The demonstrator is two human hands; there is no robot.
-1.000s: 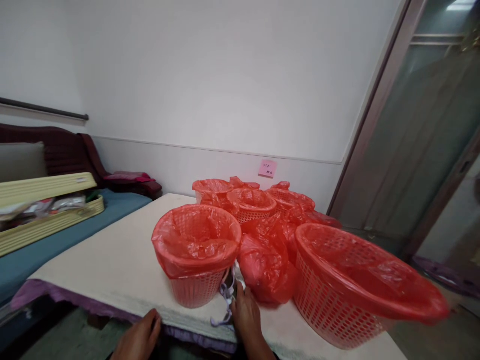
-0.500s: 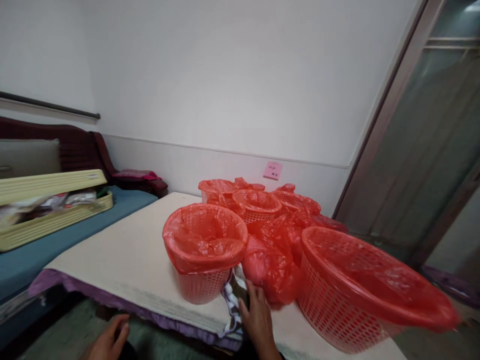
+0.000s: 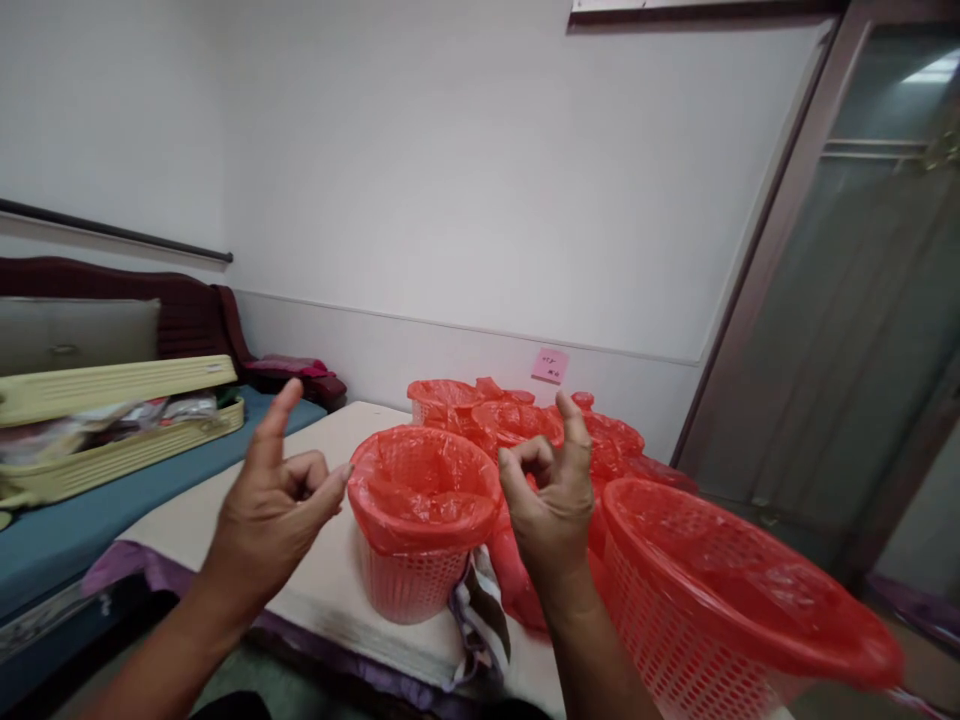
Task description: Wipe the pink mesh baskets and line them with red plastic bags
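Note:
Both my hands are raised in the air with nothing in them. On my left hand (image 3: 274,490) the index finger points up and the thumb reaches right, while the other fingers curl in. It is to the left of a red mesh basket (image 3: 412,580) lined with a thin red plastic bag. My right hand (image 3: 553,490) makes a similar shape, in front of other red bags and baskets. A brown, white and purple patterned cloth (image 3: 481,610) lies beside the lined basket, below my right hand. To the right, a larger red basket (image 3: 675,590) also has a bag in it.
Several red lined baskets (image 3: 444,392) stand at the back against the wall. A pink note (image 3: 550,366) is on the wall. At left, an open pale yellow case (image 3: 127,450) with packets lies on a blue bed (image 3: 150,520). A purple-edged cover (image 3: 322,440) lies under the baskets.
My right hand has let go of the patterned cloth and risen. My left hand has come up from the lower edge. Both now have index finger and thumb extended. The view has tilted up slightly.

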